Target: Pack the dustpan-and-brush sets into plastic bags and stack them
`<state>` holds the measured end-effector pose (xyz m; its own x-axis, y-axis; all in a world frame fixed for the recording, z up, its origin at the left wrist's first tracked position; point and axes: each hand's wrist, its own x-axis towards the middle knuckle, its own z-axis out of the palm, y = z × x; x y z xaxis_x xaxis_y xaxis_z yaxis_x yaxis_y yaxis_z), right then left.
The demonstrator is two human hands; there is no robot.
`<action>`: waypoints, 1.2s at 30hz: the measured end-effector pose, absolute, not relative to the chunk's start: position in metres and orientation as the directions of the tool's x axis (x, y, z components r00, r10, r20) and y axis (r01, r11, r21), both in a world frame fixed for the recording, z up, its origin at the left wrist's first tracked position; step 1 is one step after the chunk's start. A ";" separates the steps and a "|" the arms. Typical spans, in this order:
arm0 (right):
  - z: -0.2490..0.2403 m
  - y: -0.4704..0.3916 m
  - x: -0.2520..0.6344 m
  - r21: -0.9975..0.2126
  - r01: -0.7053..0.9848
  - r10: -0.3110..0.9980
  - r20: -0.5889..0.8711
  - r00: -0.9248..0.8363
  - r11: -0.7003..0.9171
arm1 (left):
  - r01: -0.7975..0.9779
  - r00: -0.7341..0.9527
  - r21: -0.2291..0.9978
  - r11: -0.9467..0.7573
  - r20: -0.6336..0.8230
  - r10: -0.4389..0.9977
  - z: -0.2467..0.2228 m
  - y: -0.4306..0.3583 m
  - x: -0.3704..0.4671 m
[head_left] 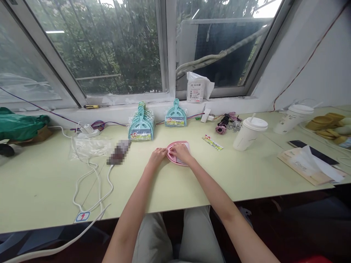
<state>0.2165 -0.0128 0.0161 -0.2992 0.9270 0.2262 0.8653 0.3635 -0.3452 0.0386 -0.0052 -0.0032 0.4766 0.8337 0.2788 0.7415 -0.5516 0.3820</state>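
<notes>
A small pink dustpan (185, 143) lies on the table in front of me, its handle end towards the left. Inside it sits a small pink brush (172, 158) with pale bristles. My left hand (158, 155) is closed on the dustpan at its handle end. My right hand (181, 152) reaches over the pan, fingers bent and pinched at the brush handle, hiding part of it. To the right lies a printed label strip (212, 142). Behind, a stack of packed teal dustpan sets (141, 124) and a smaller teal stack (176, 116) lean near the wall.
On the right stand two white lidded cups (249, 133), a folded umbrella (222, 126), a dark phone (314, 151) and a paper bag (304, 166). White cables (97, 182), a plastic bag (90, 147) and a power strip (87, 131) lie left. The table edge (178, 210) is close to my lap.
</notes>
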 end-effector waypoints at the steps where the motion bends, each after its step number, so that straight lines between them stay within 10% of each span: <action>1: 0.017 -0.013 0.217 -0.337 0.869 0.927 0.225 -0.300 0.363 | 0.743 0.494 0.360 -0.565 0.274 0.825 -0.003 -0.005 0.039; 14: 0.020 -0.012 0.221 -0.215 0.905 0.922 0.214 -0.322 0.367 | 0.724 0.523 0.375 -0.579 0.248 0.815 0.000 -0.010 0.049; 19: 0.016 -0.016 0.222 -0.385 0.877 0.927 0.343 -0.153 0.288 | 0.601 0.077 0.695 -0.395 0.442 0.894 0.000 -0.009 0.056; 21: 0.017 -0.016 0.216 -0.476 0.856 0.918 0.396 0.007 0.199 | 0.355 -0.030 0.888 -0.291 0.322 0.946 0.001 -0.010 0.064; 25: 0.020 -0.012 0.209 -0.610 0.767 0.900 0.424 0.102 0.200 | -0.024 0.296 0.998 -0.064 0.068 0.953 -0.004 -0.012 0.080; 28: 0.017 -0.003 0.230 -0.652 0.731 0.892 0.431 0.138 0.203 | -0.043 0.218 0.999 0.015 -0.005 0.976 -0.010 -0.005 0.077; 33: -0.003 0.011 0.305 -0.562 0.759 0.782 0.289 0.552 -0.328 | -0.020 -0.094 0.989 0.147 -0.148 0.984 -0.015 0.018 0.047; 36: -0.015 0.016 0.323 -0.486 0.809 0.876 0.160 0.454 -0.330 | 0.030 -0.154 0.994 0.101 -0.096 0.984 -0.016 0.026 0.032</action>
<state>0.3234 0.0161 -0.0149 0.4542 0.8764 0.1603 0.8090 -0.3304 -0.4861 0.0316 0.0261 -0.0162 -0.1536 0.9835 -0.0955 0.0299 0.1013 0.9944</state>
